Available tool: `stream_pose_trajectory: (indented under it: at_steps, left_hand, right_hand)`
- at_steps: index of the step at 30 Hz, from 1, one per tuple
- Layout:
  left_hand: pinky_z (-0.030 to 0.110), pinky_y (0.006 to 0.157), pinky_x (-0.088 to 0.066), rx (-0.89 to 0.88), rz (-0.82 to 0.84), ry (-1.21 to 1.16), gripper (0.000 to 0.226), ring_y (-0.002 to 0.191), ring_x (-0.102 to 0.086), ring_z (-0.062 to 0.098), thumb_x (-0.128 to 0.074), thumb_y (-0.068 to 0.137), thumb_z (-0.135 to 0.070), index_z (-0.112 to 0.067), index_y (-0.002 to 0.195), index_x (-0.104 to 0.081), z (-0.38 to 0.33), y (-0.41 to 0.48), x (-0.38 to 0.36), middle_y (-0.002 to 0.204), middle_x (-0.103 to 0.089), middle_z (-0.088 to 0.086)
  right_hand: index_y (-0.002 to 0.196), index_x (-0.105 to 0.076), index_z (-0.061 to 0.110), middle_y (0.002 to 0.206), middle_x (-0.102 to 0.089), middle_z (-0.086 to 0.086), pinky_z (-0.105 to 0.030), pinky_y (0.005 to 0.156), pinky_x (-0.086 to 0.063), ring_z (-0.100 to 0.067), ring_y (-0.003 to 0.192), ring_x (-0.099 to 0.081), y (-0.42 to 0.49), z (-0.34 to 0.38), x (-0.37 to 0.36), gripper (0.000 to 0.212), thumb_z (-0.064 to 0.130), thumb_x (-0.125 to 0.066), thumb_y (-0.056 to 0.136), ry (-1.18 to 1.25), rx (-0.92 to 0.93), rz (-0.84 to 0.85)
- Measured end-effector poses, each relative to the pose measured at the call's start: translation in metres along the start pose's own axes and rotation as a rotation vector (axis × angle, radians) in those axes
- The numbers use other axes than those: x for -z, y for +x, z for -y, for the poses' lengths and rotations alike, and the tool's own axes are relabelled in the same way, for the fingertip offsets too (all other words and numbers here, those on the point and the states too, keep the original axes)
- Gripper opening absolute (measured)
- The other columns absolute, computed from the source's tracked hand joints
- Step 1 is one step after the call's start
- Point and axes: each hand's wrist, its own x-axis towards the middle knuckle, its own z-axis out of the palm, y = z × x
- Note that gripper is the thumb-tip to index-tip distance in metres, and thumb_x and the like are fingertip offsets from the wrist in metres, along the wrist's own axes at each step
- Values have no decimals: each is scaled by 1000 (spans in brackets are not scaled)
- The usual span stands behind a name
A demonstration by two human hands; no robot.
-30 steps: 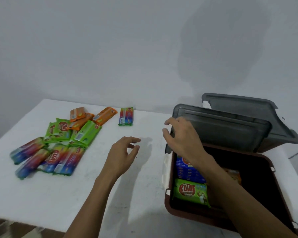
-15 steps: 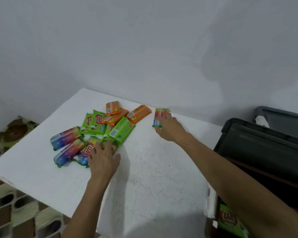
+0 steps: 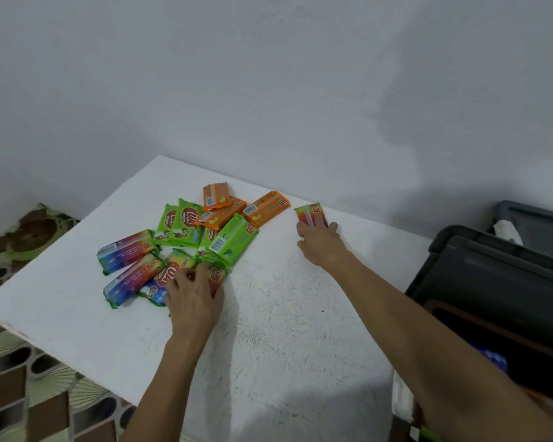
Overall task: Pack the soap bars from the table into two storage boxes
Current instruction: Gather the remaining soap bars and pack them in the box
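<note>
A pile of wrapped soap bars (image 3: 205,237), green, orange and rainbow-coloured, lies on the left half of the white table (image 3: 284,330). My left hand (image 3: 193,298) rests on the pile's near edge, fingers curled over a rainbow bar (image 3: 170,275). A single rainbow bar (image 3: 310,213) lies apart near the wall, and my right hand (image 3: 321,242) covers its near end, fingers curling round it. The brown storage box (image 3: 492,333) stands at the right edge, with dark grey lids (image 3: 505,263) leaning behind it.
A grey wall runs close behind the table. A patterned floor (image 3: 20,393) shows beyond the table's left and near edges. A second grey lid (image 3: 537,221) sits at the far right.
Both hands have left the box area and moved left. The left hand has come onto the pile; the right hand has settled on the lone rainbow bar.
</note>
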Motion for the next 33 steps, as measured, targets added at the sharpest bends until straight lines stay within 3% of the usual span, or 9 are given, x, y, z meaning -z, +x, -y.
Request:
stream_pose_trajectory:
  at_steps: [4, 6, 8, 12, 18, 21, 26, 29, 33]
  left_hand:
    - [53, 92, -40, 49, 39, -66, 60, 115, -43, 45, -67, 83, -44, -21, 134, -47, 0, 1, 3, 129, -46, 23]
    - [54, 91, -41, 53, 35, -66, 62, 115, -45, 45, -68, 82, -45, -20, 133, -46, -3, -2, 4, 129, -48, 23]
    - [55, 86, -45, 34, 1, -74, 64, 113, -48, 46, -71, 79, -46, -19, 132, -46, -7, -8, 8, 127, -50, 23]
    - [51, 81, -50, -19, -65, -148, 75, 108, -53, 41, -77, 72, -41, -26, 137, -41, -28, -22, 21, 121, -51, 21]
    - [49, 74, -52, -181, -194, -293, 71, 106, -55, 34, -73, 75, -34, -33, 138, -41, -67, -40, 40, 125, -52, 14]
    - [36, 70, -47, -223, -184, -454, 62, 100, -58, 25, -73, 79, -30, -35, 135, -46, -91, -52, 49, 132, -44, 6]
    - [9, 66, -50, -367, -148, -821, 49, 91, -61, 10, -76, 79, -21, -28, 122, -55, -133, -84, 62, 125, -47, 1]
    - [15, 75, -55, -414, -79, -991, 46, 97, -63, 16, -73, 80, -12, -24, 120, -53, -157, -102, 63, 122, -54, -1]
    - [20, 74, -56, -451, 64, -1141, 45, 100, -66, 18, -69, 84, -4, -21, 120, -50, -186, -123, 62, 119, -58, -4]
  right_hand:
    - [112, -42, 20, 120, -45, -9, -40, 81, -42, -36, 100, -44, -14, -6, 12, 27, 16, -56, 90, 119, 10, -21]
    - [110, -41, 16, 105, -53, -10, -36, 71, -40, -32, 87, -51, -24, -11, 21, 32, -2, -49, 84, 161, 55, -116]
    - [110, -41, 16, 91, -56, -13, -34, 58, -39, -29, 71, -54, -37, -17, 35, 33, -6, -45, 85, 297, 34, -182]
    - [114, -46, 26, 109, -57, -7, -30, 61, -54, -23, 88, -61, -66, -32, 63, 27, 6, -48, 96, 676, -50, -236]
    - [126, -47, 30, 117, -57, 1, -33, 79, -61, -20, 102, -62, -128, -60, 78, 31, 12, -48, 100, 874, 41, -288]
    - [124, -50, 27, 116, -56, 2, -22, 73, -60, -16, 98, -63, -168, -72, 82, 27, 14, -50, 100, 945, 63, -352]
    - [123, -53, 28, 122, -53, 0, -21, 67, -59, -16, 102, -63, -227, -100, 89, 27, 16, -52, 99, 994, 22, -414]
    - [122, -54, 28, 120, -54, -1, -14, 61, -53, -12, 97, -63, -262, -119, 93, 26, 17, -52, 99, 1019, 8, -479]
    - [119, -57, 27, 114, -59, 0, -17, 59, -53, -11, 94, -64, -302, -145, 95, 24, 16, -54, 98, 1038, -27, -551]
